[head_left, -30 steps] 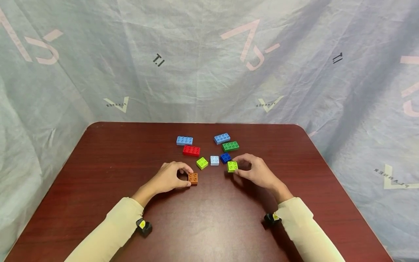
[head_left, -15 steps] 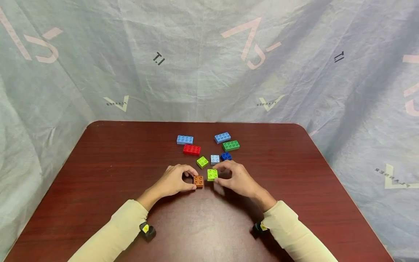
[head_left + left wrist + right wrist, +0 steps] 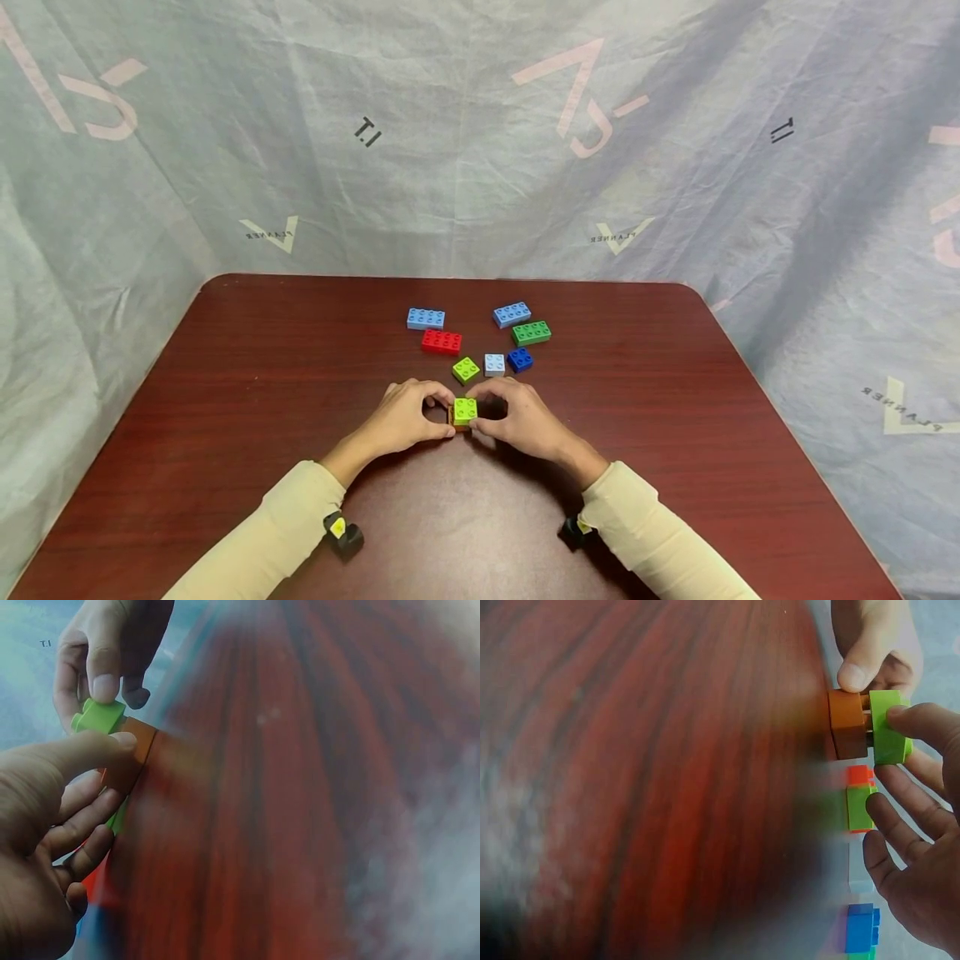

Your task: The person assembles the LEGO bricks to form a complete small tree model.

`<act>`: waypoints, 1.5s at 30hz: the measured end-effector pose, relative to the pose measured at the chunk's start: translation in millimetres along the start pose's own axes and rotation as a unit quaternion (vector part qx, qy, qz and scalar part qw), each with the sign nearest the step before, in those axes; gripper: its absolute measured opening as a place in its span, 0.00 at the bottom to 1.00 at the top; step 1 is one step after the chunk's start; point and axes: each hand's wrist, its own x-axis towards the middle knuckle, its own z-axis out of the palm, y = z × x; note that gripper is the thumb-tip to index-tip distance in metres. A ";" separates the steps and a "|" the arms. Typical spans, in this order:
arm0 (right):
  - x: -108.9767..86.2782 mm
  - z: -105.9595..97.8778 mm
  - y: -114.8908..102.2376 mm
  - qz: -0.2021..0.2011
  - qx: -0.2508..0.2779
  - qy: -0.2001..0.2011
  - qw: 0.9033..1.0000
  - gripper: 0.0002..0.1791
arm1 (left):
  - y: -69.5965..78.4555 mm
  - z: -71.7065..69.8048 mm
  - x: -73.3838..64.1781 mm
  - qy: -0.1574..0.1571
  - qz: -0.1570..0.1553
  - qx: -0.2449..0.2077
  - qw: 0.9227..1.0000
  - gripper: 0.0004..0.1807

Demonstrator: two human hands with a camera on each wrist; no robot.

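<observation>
My left hand [image 3: 400,417] pinches an orange-brown two-by-two toy brick [image 3: 847,726] between thumb and fingers, low at the table. Over that brick, my right hand [image 3: 525,419] pinches a lime green two-by-two brick [image 3: 465,408], studs up. From the right wrist view, the brown brick's studs show in a narrow gap beneath the lime brick [image 3: 888,727]. Seen from the head, the lime brick hides most of the brown one, whose left edge peeks out. Both thumbs lie on the near sides of the bricks.
Behind the hands lie a second lime brick [image 3: 466,370], a pale blue brick [image 3: 494,364] and a dark blue brick [image 3: 521,359]. Farther back are red [image 3: 442,341], green [image 3: 531,332] and two blue [image 3: 426,318] long bricks. Grey cloth [image 3: 450,150] hangs behind the table [image 3: 262,350].
My right hand has carried the lime brick leftward from beside the dark blue brick to over the brown one. My left hand has shifted slightly right with the brown brick.
</observation>
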 end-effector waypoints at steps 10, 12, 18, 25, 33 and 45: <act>2.7 3.8 -0.7 -0.004 -0.011 -0.002 1.000 0.17 | 0.7 1.7 -0.7 0.006 -0.005 -0.003 1.000 0.19; 2.6 4.0 -0.8 -0.009 -0.011 -0.001 1.000 0.17 | 0.9 2.1 -1.0 0.008 -0.005 -0.005 1.000 0.19; 2.9 3.5 -2.8 -0.024 -0.009 -0.003 1.000 0.16 | 0.3 3.3 -1.8 0.014 -0.009 -0.012 1.000 0.20; 4.3 4.4 -4.2 -0.030 -0.013 -0.005 0.999 0.16 | -3.4 1.5 -5.3 0.019 -0.009 -0.054 0.998 0.19; 6.4 4.7 -5.1 -0.038 -0.012 -0.003 0.999 0.15 | -4.4 -2.3 -6.8 0.020 -0.007 -0.090 0.996 0.16; 7.9 5.5 3.5 -0.023 0.024 -0.008 0.999 0.15 | -6.8 2.4 -6.7 0.043 -0.006 -0.055 0.998 0.17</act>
